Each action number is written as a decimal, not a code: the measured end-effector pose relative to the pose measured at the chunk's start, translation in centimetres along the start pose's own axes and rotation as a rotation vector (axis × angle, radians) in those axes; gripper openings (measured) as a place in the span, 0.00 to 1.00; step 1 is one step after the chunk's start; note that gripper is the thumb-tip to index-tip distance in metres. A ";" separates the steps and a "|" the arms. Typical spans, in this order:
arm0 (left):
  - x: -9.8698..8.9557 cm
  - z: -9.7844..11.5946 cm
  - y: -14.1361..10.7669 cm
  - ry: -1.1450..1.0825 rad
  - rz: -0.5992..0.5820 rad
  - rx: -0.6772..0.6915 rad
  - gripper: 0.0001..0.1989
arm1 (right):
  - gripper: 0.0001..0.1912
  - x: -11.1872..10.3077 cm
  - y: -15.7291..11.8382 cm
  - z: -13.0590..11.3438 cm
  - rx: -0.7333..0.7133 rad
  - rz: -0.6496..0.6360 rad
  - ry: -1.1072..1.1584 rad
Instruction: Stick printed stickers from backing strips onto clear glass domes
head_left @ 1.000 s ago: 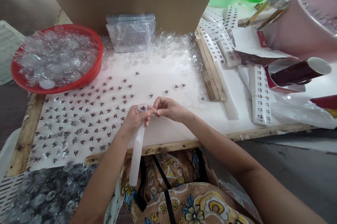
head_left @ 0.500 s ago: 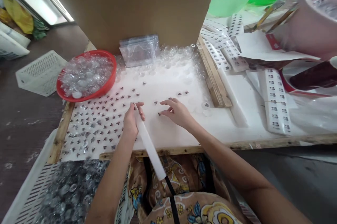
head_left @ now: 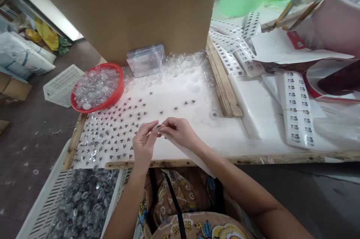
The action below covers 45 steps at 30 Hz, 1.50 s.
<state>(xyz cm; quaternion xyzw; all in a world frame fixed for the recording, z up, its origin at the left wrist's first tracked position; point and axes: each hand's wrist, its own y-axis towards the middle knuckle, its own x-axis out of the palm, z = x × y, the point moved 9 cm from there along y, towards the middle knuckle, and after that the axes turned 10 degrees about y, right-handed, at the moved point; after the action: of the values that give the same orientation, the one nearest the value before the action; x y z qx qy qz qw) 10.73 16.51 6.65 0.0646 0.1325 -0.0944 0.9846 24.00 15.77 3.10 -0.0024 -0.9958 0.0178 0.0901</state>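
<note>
Both my hands meet over the white work surface (head_left: 180, 89), close to its front edge. My left hand (head_left: 143, 145) pinches the end of a white sticker strip (head_left: 194, 153) between thumb and fingers. Against that same end, the closed fingertips of my right hand (head_left: 180, 131) also grip the strip. Its rest hangs down to the right, partly under my right forearm. Many small dark printed marks (head_left: 115, 130) lie in rows to the left, some seemingly on clear round pieces. A few more dark marks (head_left: 186, 102) lie just beyond my hands.
A red basin (head_left: 119, 93) of clear plastic pieces stands at the left, before a large cardboard box (head_left: 126, 10). Wooden strips (head_left: 225, 81) border the surface. Printed sticker sheets (head_left: 298, 109) lie right. Below left sits a white crate (head_left: 50, 197) full of clear pieces.
My right hand has moved left to my left hand and closed on the strip's end. The strip's tail has swung to the right. The view has shifted slightly.
</note>
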 end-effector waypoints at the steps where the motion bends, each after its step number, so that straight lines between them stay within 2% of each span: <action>1: 0.2 0.3 -0.2 0.028 -0.010 0.009 0.10 | 0.10 -0.2 -0.3 0.1 0.003 -0.022 -0.011; 4: 0.4 0.8 -0.9 0.131 0.037 0.021 0.05 | 0.06 -0.7 -1.3 -0.5 -0.064 -0.051 -0.056; 8: 0.3 1.8 -1.7 0.217 0.165 0.117 0.04 | 0.05 -2.3 -3.2 -2.9 -0.278 0.065 -0.133; 10: 0.5 2.0 -2.0 0.206 0.187 0.142 0.04 | 0.06 -2.5 -3.9 -3.8 -0.354 0.060 -0.137; 13: 1.0 1.6 -2.1 0.175 0.169 0.117 0.05 | 0.06 -2.5 -4.4 -4.2 -0.387 0.036 -0.070; 17: 2.2 0.3 -1.9 0.121 0.104 0.029 0.07 | 0.06 -3.1 -4.4 -4.1 -0.381 0.094 -0.011; 20: 2.8 -1.5 -1.7 0.104 0.082 -0.064 0.09 | 0.07 -4.7 -4.3 -4.8 -0.403 0.117 0.011; 22: 2.8 -3.0 -1.5 0.038 0.100 -0.149 0.08 | 0.06 -7.7 -3.9 -5.0 -0.366 0.201 0.067; 24: 2.8 -4.6 -1.4 -0.146 0.126 -0.270 0.07 | 0.06 -11.4 -3.2 -4.6 -0.276 0.311 0.042; 26: 3.5 -5.9 -1.2 -0.403 0.109 -0.401 0.10 | 0.08 -14.0 -2.2 -3.9 -0.151 0.322 -0.136; 27: 4.1 -6.2 -1.1 -0.528 0.081 -0.452 0.13 | 0.08 -14.6 -1.6 -3.3 -0.075 0.279 -0.251; 31: 6.1 -6.0 -0.8 -0.873 -0.066 -0.542 0.16 | 0.08 -14.5 0.1 -0.4 0.193 0.061 -0.615; 34: 6.5 -6.2 -0.9 -0.990 -0.089 -0.557 0.14 | 0.07 -13.9 0.7 1.0 0.287 -0.013 -0.742; 39: 6.3 -7.0 -1.0 -1.024 -0.060 -0.577 0.13 | 0.06 -13.6 1.0 1.6 0.281 -0.036 -0.818; 45: 6.4 -6.8 -1.1 -1.025 -0.075 -0.586 0.13 | 0.05 -13.3 0.9 2.1 0.257 -0.021 -0.898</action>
<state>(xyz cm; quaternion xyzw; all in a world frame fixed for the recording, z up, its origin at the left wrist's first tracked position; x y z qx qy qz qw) 14.86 15.39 -1.69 -0.2686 -0.3373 -0.1078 0.8958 36.71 16.53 -1.38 0.0266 -0.9259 0.1392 -0.3501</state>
